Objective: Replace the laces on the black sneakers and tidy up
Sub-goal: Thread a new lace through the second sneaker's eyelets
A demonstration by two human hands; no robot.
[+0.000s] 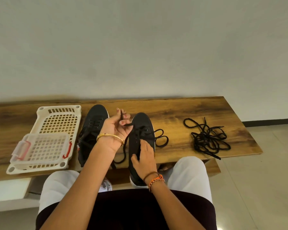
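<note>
Basket (60, 120): on the bench (181, 110), far left.
Lidded box (42, 146): inside the basket, at its near end.
Left sneaker (93, 128): just right of the basket.
Right sneaker (141, 138): right of the left sneaker, overhanging the near edge.
Loose laces (208, 138): far right, well apart from the sneakers.

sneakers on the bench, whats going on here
A person seated at a wooden bench is lacing the right black sneaker. The left hand pinches a black lace end raised above the shoe, while the right hand rests on its upper, steadying it. The other sneaker lies beside it, already laced. A tangle of loose black laces sits to the right, and a white basket with a clear lidded box to the left.
</note>
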